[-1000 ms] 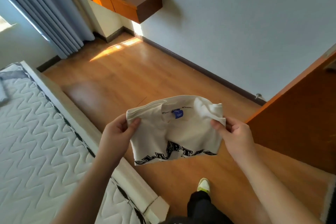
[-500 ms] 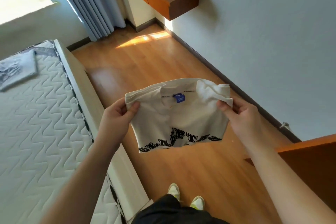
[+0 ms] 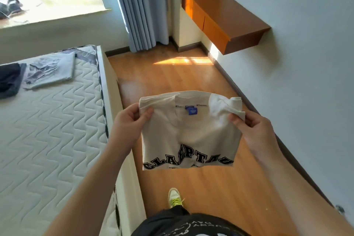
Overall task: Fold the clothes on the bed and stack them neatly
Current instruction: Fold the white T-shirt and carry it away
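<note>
In the centre of the frame I've got the folded cream cotton T-shirt with black block lettering (image 3: 188,134) held up in the air over the orange-brown wooden floor (image 3: 191,74), not on the bed. Change vs a second ago: my view has swung left, so the white quilted mattress (image 3: 47,130) now fills the left side, and the pale grey-blue folded garment (image 3: 51,71) plus a dark navy garment (image 3: 9,79) now show at upper left. Shirt itself looks the same, same fold, blue neck label facing me. I read that as turning toward the bed to set this one on the stack; fold looks done, placing not yet.

Hands: my left hand (image 3: 128,126) pinches the shirt's top-left corner, thumb on the front, fingers behind. My right hand (image 3: 249,128) pinches the bunched top-right corner the same way. Both forearms reach forward from the bottom of the frame, shirt stretched flat between them, lower edge hanging free.
</note>
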Demonstrator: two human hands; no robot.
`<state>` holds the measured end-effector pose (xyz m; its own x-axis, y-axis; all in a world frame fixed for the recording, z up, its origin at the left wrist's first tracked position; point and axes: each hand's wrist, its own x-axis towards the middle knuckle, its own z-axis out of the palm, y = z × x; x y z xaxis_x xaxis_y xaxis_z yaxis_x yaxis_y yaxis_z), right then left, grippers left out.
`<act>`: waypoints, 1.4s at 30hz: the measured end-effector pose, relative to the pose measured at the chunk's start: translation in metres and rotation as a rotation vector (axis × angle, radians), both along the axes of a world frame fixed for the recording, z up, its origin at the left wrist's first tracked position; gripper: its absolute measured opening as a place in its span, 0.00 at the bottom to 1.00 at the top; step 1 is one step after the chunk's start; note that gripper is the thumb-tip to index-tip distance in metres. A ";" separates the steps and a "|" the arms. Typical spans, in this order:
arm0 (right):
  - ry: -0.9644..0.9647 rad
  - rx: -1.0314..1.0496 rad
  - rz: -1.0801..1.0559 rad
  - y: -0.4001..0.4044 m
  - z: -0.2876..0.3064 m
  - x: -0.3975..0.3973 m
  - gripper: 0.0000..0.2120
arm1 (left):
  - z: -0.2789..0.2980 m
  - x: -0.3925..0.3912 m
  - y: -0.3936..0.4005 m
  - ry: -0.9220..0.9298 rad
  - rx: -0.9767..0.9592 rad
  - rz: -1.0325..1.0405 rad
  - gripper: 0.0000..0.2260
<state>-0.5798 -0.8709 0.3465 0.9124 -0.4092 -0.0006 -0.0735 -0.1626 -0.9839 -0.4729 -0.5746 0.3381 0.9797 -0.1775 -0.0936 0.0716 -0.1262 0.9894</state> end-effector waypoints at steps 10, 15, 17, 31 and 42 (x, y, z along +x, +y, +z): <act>-0.049 0.013 0.177 0.029 0.016 0.197 0.07 | 0.027 0.156 0.044 -0.070 0.019 0.138 0.04; -0.085 0.040 0.238 0.026 0.004 0.298 0.05 | 0.030 0.231 0.050 -0.051 0.078 0.249 0.08; -0.101 0.033 0.272 0.022 0.000 0.347 0.06 | 0.030 0.264 0.048 -0.065 0.105 0.306 0.08; -0.103 0.101 0.472 0.019 0.027 0.638 0.08 | 0.055 0.469 0.042 -0.098 0.120 0.504 0.08; -0.055 0.054 0.530 0.081 0.009 0.842 0.03 | 0.027 0.634 0.110 -0.105 0.044 0.650 0.04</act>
<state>0.2623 -0.7897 0.3555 0.9933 0.1069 0.0447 0.0567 -0.1121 -0.9921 0.1616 -0.4641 0.3646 0.8903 0.4552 0.0143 0.0506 -0.1302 0.9902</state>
